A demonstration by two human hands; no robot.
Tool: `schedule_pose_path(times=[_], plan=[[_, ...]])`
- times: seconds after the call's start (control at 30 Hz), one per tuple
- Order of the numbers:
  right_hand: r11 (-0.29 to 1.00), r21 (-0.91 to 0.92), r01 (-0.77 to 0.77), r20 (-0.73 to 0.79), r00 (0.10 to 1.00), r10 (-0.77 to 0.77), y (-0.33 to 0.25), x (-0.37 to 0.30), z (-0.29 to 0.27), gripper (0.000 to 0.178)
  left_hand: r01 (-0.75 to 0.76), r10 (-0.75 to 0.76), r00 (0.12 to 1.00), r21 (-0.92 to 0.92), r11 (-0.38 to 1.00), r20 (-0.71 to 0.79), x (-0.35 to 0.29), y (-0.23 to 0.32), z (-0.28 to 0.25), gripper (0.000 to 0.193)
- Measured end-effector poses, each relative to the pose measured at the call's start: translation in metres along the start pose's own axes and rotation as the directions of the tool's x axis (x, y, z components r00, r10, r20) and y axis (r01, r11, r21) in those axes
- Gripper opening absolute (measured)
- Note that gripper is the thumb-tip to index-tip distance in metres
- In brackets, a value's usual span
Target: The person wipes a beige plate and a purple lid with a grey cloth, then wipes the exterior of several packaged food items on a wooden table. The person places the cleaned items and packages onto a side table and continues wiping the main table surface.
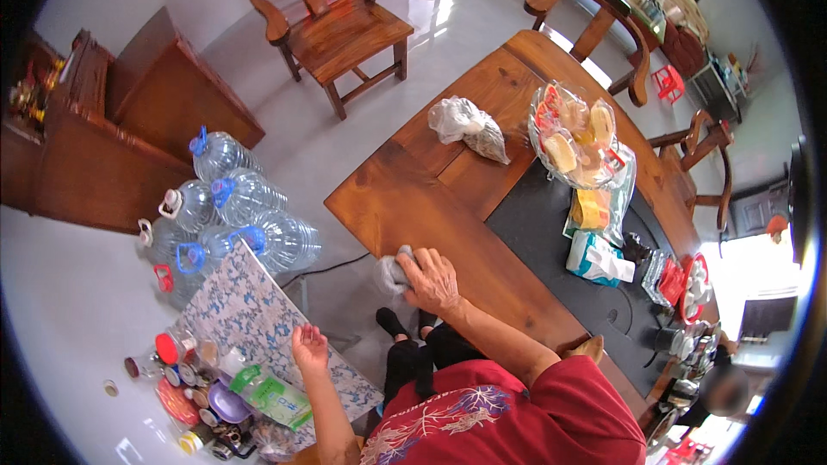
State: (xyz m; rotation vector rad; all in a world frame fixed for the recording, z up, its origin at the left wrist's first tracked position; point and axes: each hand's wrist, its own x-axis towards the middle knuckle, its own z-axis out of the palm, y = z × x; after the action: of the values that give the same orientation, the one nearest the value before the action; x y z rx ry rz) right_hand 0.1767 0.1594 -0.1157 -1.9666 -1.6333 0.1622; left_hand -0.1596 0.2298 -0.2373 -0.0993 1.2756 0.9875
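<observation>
My right hand (432, 280) is closed on a crumpled grey cloth (393, 274) at the near left edge of the wooden table (388, 194). The cloth hangs partly past that edge. Lower and to the left, my left hand (311, 350) is held in the air with its palm turned up and its fingers loosely bent; nothing lies in it. Beneath it is a side table with a blue-flowered white top (258, 319). A knotted clear plastic bag with dark contents (472, 127) rests on the wooden table beyond my right hand.
Large clear water bottles (284, 239) stand on the floor at left. Jars and a green-labelled package (271, 396) crowd the side table. A glass bowl of wrapped food (575, 133), a tissue pack (596, 258) and a dark inset panel (543, 250) occupy the wooden table's right. Wooden chairs (349, 34) stand around.
</observation>
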Motion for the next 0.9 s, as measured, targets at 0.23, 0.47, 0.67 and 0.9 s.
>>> schedule_pose_path(times=[0.23,0.47,0.67,0.9], plan=[[0.924,-0.165,-0.344,-0.325,0.904,0.278,0.081,0.021,-0.03,0.055,-0.393,0.264,0.913,0.501,0.771,0.31,-0.07,-0.03,0.162,0.025],[0.92,-0.253,-0.298,-0.247,0.94,0.237,0.079,-0.06,-0.063,0.058,-0.931,0.222,0.363,0.339,0.137,0.905,-0.088,-0.107,0.331,0.039],[0.936,-0.056,-0.346,-0.223,0.919,0.327,0.07,-0.084,-0.068,0.064,-0.89,-0.154,-0.101,-0.158,-0.428,0.983,-0.076,-0.164,0.464,0.053],[0.925,-0.021,-0.38,-0.233,0.901,0.365,0.073,-0.087,-0.069,0.068,-0.782,-0.582,0.282,-0.169,-0.6,0.763,-0.071,-0.193,0.55,0.09]])
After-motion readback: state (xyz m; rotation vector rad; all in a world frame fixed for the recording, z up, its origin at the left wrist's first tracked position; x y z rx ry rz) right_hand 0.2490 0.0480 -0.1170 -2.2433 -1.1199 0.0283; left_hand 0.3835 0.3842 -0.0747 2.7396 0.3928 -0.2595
